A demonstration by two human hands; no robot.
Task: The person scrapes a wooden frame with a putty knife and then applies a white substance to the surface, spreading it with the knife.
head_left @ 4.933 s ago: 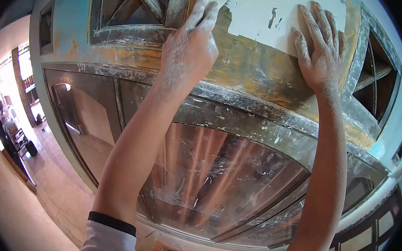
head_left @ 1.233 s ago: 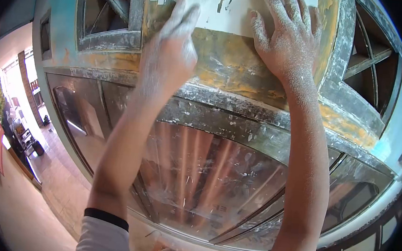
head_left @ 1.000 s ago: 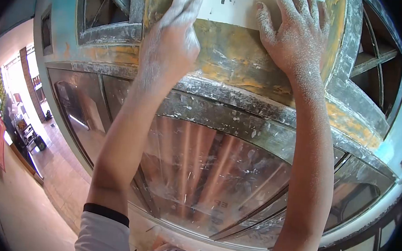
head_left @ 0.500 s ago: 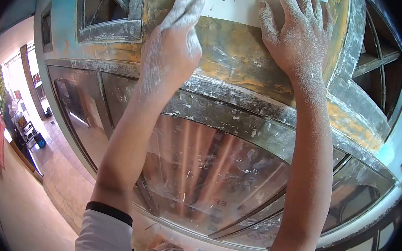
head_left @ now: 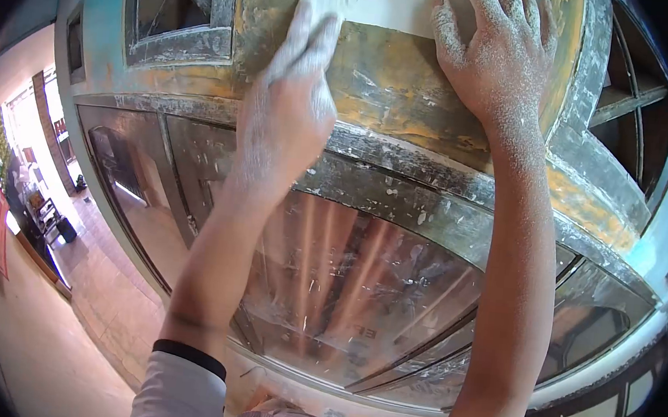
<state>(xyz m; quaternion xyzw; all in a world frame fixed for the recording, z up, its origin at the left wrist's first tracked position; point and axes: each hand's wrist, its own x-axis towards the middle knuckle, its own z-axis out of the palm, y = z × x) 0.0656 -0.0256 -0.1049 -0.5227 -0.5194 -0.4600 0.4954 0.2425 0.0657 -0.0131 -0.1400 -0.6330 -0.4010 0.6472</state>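
My left hand, coated in white dust, has its fingers pinched at the lower left of a white patch on a weathered wooden panel. A pale flat piece shows blurred at its fingertips; I cannot tell what kind it is. To the right, my right hand lies flat with fingers spread, across the right part of the white patch and the panel. White powder covers its back and wrist. Some fingertips meet the top edge of the view.
Below the panel runs a worn wooden rail above a reflective glass pane. Recessed openings with crossed bars, one at the left and one at the right, flank the panel. A tiled floor stretches to a bright doorway.
My left hand has shifted slightly right, and its fingertips and the pale piece sit a little lower. My right hand stays in nearly the same place on the panel.
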